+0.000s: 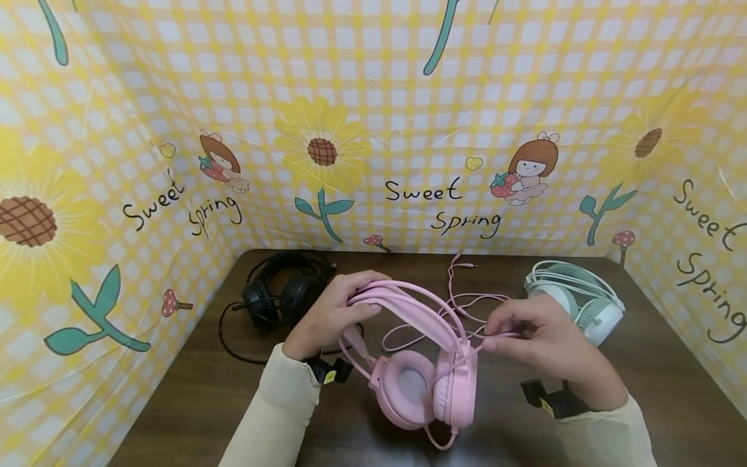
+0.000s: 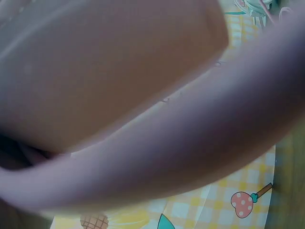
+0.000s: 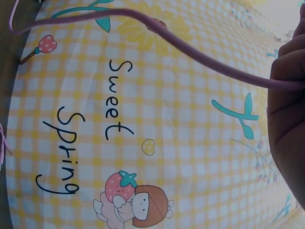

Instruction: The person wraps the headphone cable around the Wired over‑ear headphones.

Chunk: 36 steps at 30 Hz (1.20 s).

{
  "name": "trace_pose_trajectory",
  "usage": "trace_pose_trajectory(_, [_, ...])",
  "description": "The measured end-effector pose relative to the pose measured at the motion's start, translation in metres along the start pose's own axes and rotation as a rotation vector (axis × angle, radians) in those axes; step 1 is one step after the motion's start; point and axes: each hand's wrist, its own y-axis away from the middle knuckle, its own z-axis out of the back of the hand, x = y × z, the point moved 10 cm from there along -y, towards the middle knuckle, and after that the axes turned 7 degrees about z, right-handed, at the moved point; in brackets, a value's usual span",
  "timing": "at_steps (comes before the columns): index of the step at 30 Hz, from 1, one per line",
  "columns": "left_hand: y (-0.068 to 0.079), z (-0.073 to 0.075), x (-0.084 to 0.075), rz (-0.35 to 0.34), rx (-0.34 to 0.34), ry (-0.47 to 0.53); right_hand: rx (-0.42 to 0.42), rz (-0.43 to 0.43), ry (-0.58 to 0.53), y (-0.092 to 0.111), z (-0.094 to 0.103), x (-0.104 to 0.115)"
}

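Note:
Pink over-ear headphones [image 1: 403, 389] are held up at the middle of the table, tilted, with both ear cups hanging toward the front. My left hand [image 1: 335, 311] grips their headband at its left end. To the right of the cups, my right hand [image 1: 543, 337] pinches the pink cable [image 1: 475, 350], which crosses in front of the right cup. More of that cable lies in loops behind, its plugs near the back edge. The right wrist view shows the cable [image 3: 200, 59] running into the curled fingers. In the left wrist view, a blurred pink band [image 2: 190, 138] fills much of the picture.
Black headphones [image 1: 280, 292] with a black cord lie at the back left of the dark wooden table [image 1: 198, 395]. White and mint-green headphones [image 1: 583, 301] lie at the back right, behind my right hand. A yellow checked cloth [image 1: 385, 130] encloses the back and sides.

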Motion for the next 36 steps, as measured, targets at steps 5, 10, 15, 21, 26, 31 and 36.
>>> trace_pose_trajectory(5, [0.001, 0.002, -0.001, -0.005, 0.002, 0.035, -0.014, -0.032, 0.010, 0.002, 0.006, -0.001])
trace_pose_trajectory(10, [0.003, 0.003, 0.000, -0.019, 0.019, 0.116, -0.047, -0.072, -0.016, 0.007, 0.013, -0.006])
trace_pose_trajectory(15, [0.005, 0.005, -0.003, -0.071, 0.032, 0.246, -0.126, -0.050, -0.039, 0.013, 0.023, -0.011])
trace_pose_trajectory(21, [0.005, 0.001, -0.003, -0.095, 0.096, 0.483, -0.143, -0.111, 0.022, 0.017, 0.027, -0.023])
trace_pose_trajectory(26, [0.003, -0.003, -0.007, -0.129, 0.136, 0.597, -0.159, -0.197, 0.084, 0.017, 0.028, -0.033])
trace_pose_trajectory(31, [0.002, -0.005, -0.011, -0.157, 0.146, 0.689, -0.169, -0.260, 0.118, 0.018, 0.027, -0.044])
trace_pose_trajectory(36, [0.002, -0.002, -0.014, -0.175, 0.100, 0.722, -0.175, -0.280, 0.131, 0.020, 0.025, -0.054])
